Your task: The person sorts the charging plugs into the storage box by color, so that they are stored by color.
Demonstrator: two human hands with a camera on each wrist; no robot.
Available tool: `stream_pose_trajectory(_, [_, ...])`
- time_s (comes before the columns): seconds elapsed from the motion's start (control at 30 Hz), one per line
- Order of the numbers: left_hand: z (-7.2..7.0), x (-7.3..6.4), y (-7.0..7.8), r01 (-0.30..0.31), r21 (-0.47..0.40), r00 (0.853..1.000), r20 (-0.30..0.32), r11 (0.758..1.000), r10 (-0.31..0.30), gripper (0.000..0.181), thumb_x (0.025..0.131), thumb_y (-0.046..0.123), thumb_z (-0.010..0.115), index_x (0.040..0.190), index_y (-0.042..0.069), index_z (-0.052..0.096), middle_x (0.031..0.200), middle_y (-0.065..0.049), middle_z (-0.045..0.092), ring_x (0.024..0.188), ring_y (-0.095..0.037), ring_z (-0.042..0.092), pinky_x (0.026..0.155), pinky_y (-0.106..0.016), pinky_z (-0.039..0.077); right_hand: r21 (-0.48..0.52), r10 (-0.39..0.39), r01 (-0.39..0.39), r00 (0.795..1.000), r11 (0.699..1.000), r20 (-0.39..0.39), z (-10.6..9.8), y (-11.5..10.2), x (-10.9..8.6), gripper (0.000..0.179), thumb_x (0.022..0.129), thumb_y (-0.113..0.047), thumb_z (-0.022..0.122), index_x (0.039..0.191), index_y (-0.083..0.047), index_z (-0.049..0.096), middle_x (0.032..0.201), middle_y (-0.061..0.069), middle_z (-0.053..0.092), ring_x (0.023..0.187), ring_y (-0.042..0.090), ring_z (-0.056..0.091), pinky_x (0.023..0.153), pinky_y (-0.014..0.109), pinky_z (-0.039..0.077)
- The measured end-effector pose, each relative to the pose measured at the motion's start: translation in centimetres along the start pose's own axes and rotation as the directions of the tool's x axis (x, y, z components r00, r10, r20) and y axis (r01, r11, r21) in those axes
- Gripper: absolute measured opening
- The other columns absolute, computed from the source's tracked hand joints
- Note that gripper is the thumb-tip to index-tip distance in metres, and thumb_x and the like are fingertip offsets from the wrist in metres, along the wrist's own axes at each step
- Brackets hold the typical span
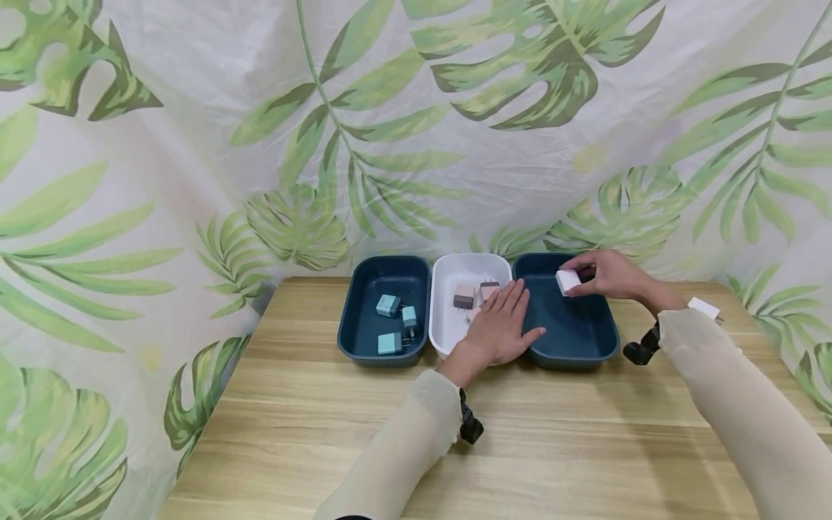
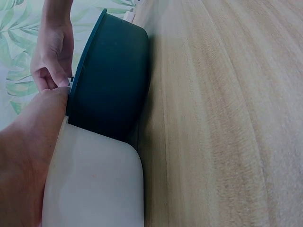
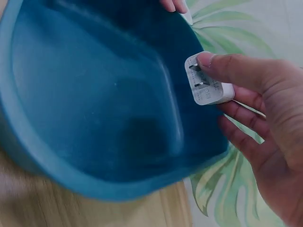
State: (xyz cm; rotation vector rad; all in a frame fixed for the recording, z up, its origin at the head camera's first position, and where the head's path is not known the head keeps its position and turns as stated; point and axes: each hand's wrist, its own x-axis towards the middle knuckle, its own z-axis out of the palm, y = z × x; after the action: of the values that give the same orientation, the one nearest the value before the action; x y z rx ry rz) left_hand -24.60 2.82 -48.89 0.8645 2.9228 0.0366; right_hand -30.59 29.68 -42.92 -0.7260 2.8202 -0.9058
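My right hand point(image 1: 614, 274) pinches a white charger plug point(image 3: 202, 97) between thumb and fingers, over the right dark blue bin point(image 1: 565, 328). Its two metal prongs face the camera in the right wrist view. No other plug shows inside that bin. With fingers straight, my left hand point(image 1: 499, 325) lies across the white bin point(image 1: 447, 289) and the edge beside the right bin. Pink charger plugs point(image 1: 464, 297) sit in the white bin, partly hidden by that hand.
On the left stands another dark blue bin point(image 1: 390, 271) holding 3 teal charger plugs point(image 1: 390, 343). A second white charger plug point(image 1: 704, 308) lies on the wooden table point(image 1: 312, 419), beyond my right forearm. Behind the bins hangs a leaf-patterned cloth point(image 1: 390, 180).
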Motion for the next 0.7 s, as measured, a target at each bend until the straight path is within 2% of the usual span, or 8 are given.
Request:
stream_pose_trajectory(0.07, [0.0,0.0,-0.1,0.001,-0.006,1.0,0.003,1.0,-0.001,0.087,0.108,0.072,0.022,0.172,0.016,0.005,0.179,0.0,-0.01,0.163,-0.015,-0.014,0.133,-0.039,0.0,0.01,-0.006,0.006,1.0,1.0,0.009,0.2,0.1,0.4,0.049,0.085,-0.021,0.092,0.127,0.0,0.075,0.122,0.021,0.075,0.102,0.034,0.075,0.08,0.028,0.061])
stream_pose_trajectory(0.23, [-0.2,-0.1,-0.1,-0.003,-0.006,1.0,-0.002,1.0,0.003,0.087,0.108,0.071,0.024,0.172,0.015,0.007,0.179,-0.001,-0.008,0.164,-0.015,-0.012,0.133,-0.04,0.002,0.025,-0.036,0.035,0.999,0.999,0.033,0.9,0.4,1.2,0.047,0.084,-0.018,0.092,0.124,0.001,0.077,0.117,0.019,0.077,0.098,0.029,0.075,0.082,0.033,0.062])
stream_pose_trajectory(0.37, [-0.2,-0.3,-0.1,-0.004,0.0,1.0,-0.007,1.0,0.004,0.087,0.108,0.071,0.023,0.172,0.014,0.008,0.179,-0.001,-0.007,0.164,-0.016,-0.011,0.133,-0.04,0.003,-0.011,-0.055,0.056,0.997,0.998,0.051,1.5,0.7,1.8,0.045,0.083,-0.02,0.093,0.122,-0.001,0.078,0.112,0.015,0.079,0.096,0.026,0.074,0.082,0.035,0.061])
stream_pose_trajectory(0.47, [-0.1,-0.2,-0.1,-0.005,0.005,1.0,-0.009,1.0,0.005,0.086,0.108,0.07,0.022,0.172,0.014,0.008,0.179,-0.001,-0.007,0.164,-0.016,-0.011,0.133,-0.04,0.003,-0.038,-0.051,0.053,0.997,0.998,0.062,2.0,0.7,2.1,0.046,0.082,-0.022,0.094,0.121,-0.002,0.079,0.11,0.012,0.079,0.096,0.025,0.074,0.082,0.037,0.059])
stream_pose_trajectory(0.7, [-0.4,-0.7,0.1,-0.017,0.033,0.999,-0.04,0.999,0.018,0.085,0.109,0.069,0.021,0.172,0.013,0.01,0.18,-0.003,-0.001,0.165,-0.018,-0.006,0.133,-0.041,0.008,-0.028,-0.038,0.041,0.995,0.999,0.091,2.9,0.5,2.8,0.043,0.081,-0.018,0.094,0.117,0.001,0.079,0.104,0.012,0.079,0.09,0.025,0.07,0.077,0.032,0.055])
